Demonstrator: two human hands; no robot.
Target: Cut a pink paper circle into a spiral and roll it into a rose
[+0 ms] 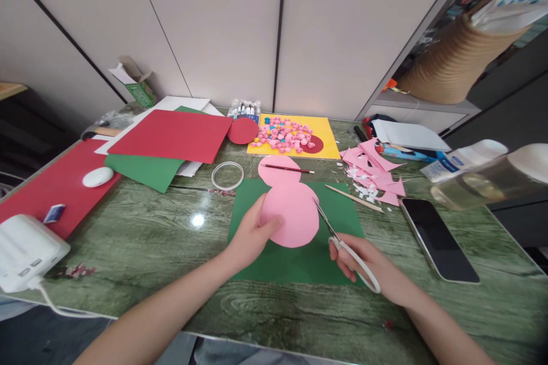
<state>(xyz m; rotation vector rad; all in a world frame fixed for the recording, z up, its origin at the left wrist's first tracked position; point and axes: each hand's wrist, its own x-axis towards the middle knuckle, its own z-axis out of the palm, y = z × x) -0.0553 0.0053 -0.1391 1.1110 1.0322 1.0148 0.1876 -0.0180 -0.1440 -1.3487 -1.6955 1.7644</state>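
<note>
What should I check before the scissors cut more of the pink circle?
1. Left hand grips the pink circle firmly: ok, thumb on top.
2. Left fingers clear of the blades: ok, they sit at the far edge.
3. Right hand seated in the scissors handles: ok.
4. Blades meet the paper edge: ok, tips at the circle's right rim.
5. Blades open: cannot tell.
6. Phone and wooden stick out of the way: ok, both lie off to the right.

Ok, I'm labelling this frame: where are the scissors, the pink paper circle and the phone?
scissors (pixel 342 243): head view, pivot by handle.
pink paper circle (pixel 295 217): head view, its middle.
phone (pixel 439 238): head view, dark screen.
</note>
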